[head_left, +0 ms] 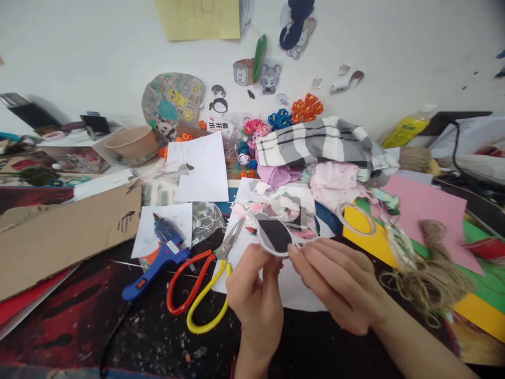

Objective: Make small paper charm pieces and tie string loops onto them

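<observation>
Between both hands is a paper cutout [275,234] with a dark grey middle and a white border. My left hand [256,292] pinches its lower edge from below. The fingertips of my right hand [335,279] are closed on its right end. Scissors [221,258] with one red and one yellow handle lie just left of my left hand, blades pointing away. Paper scraps [302,202] in pink, grey and white are piled behind the cutout, on white sheets [300,295]. My fingers hide part of the cutout's lower edge.
A blue glue gun [161,258] rests on paper at left, beside a cardboard sheet [71,231]. At right lie a tape roll [357,219], a twine bundle [437,268] and pink paper [426,210]. Checked cloth [319,142] is heaped along the wall.
</observation>
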Action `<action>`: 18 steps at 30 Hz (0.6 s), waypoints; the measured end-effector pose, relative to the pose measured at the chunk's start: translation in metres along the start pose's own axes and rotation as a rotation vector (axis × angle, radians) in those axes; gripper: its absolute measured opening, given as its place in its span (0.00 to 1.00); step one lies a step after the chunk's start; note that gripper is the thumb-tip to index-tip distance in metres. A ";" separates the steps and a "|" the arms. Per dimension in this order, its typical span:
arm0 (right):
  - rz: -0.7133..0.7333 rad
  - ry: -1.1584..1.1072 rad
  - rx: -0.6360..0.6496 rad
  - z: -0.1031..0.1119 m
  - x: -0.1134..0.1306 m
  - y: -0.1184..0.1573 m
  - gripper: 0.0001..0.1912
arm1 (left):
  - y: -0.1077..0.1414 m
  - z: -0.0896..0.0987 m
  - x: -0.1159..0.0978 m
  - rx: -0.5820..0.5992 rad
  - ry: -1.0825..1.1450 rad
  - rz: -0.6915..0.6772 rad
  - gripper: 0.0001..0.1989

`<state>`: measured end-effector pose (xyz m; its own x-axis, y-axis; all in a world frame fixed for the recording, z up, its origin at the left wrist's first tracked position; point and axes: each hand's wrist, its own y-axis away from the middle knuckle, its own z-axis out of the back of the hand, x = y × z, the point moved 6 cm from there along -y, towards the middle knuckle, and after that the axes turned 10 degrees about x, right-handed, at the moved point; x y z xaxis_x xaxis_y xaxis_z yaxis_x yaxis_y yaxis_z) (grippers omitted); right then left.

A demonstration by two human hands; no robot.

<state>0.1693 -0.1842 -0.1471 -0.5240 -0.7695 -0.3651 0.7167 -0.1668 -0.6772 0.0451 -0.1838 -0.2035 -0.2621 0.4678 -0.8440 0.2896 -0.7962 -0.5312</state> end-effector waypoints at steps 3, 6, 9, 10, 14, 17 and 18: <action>0.013 0.032 0.002 0.004 0.002 0.002 0.07 | 0.002 0.002 0.000 -0.025 -0.004 -0.015 0.07; 0.062 0.044 0.000 0.005 0.002 0.007 0.06 | 0.002 0.002 -0.002 -0.033 -0.026 -0.050 0.05; 0.110 0.056 -0.082 0.005 0.003 0.013 0.07 | 0.002 0.002 -0.007 -0.027 -0.042 -0.101 0.06; 0.097 0.060 -0.120 0.004 0.003 0.014 0.08 | 0.002 0.002 -0.009 -0.025 -0.051 -0.121 0.06; 0.028 0.042 -0.245 0.001 0.001 0.016 0.09 | 0.000 0.002 -0.019 0.005 -0.134 -0.179 0.10; 0.079 0.032 -0.316 -0.001 0.004 0.013 0.10 | 0.000 0.004 -0.028 -0.070 -0.204 -0.258 0.12; 0.095 0.040 -0.329 -0.001 0.005 0.012 0.11 | 0.000 0.005 -0.030 -0.103 -0.215 -0.289 0.13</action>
<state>0.1749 -0.1892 -0.1583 -0.4847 -0.7461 -0.4565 0.5796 0.1168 -0.8064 0.0484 -0.1999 -0.1777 -0.5309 0.5675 -0.6293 0.2633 -0.5954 -0.7590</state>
